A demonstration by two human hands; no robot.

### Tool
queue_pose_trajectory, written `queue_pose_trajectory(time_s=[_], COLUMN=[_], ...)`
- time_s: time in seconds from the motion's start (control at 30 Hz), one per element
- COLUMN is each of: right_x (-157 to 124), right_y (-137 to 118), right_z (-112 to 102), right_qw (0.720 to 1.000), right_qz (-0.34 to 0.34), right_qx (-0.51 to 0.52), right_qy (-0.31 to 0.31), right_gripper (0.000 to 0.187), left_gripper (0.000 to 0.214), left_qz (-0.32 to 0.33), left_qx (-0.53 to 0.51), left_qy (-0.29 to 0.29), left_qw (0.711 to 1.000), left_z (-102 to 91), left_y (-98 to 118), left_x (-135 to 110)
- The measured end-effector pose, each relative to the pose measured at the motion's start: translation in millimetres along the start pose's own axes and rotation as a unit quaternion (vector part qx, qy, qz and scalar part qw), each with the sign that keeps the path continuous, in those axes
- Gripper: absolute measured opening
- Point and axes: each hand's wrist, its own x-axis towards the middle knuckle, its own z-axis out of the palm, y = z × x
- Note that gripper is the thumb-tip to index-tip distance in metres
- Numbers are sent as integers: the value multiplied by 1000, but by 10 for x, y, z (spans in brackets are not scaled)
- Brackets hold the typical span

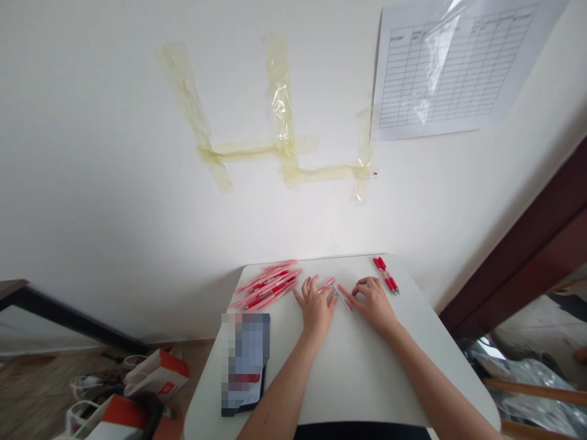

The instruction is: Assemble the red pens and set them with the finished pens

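My left hand [317,304] rests low over the white table, thumb and index finger drawn close together, the other fingers spread. It appears to hold a pink pen piece [327,284], partly hidden by the fingers. To its right, my right hand [373,304] pinches another pink pen piece [343,291] between thumb and fingertips. A thin white stick [343,300], like a pen refill, slants between both hands; whether a finger touches it is unclear. Left of my left hand lies a loose pile of pink and red pens [268,285].
Two red pens [386,275] lie at the table's back right. A phone [250,360], partly pixelated, sits on the table [358,373] at left. Behind rises a white wall with yellowed tape [282,98] and a printed sheet [452,67]. Paper bags [158,374] stand on the floor.
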Motion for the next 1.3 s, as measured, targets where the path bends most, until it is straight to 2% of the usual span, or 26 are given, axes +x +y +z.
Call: queue_pose_trajectory(time_s=[0.33,0.53,0.7,0.87,1.0,1.3], right_x=[8,4,13,19,25,41], right_y=[32,8,29,73,86,137], right_z=[-5,-18,-28,-53,-76,-83], right_qw=[1000,1000,1000,1000,999,1000], right_qz=[7,7,16,26,30,25], right_qx=[1,2,5,12,13,10], right_qy=[-9,-9,-8,-9,-7,-7], right_gripper=[28,20,19,21,21,23], left_gripper=[18,18,20,20,17,6], left_qz=[-14,-10,-14,-57,-76,-76], left_qx=[4,7,1,35,56,46], left_qy=[-18,-8,20,59,45,36], left_qw=[1000,1000,1000,996,995,995], left_z=[-17,1,-18,-73,-65,-50], left_y=[-1,0,-25,-133,-202,-203], left_x=[7,2,28,103,141,145])
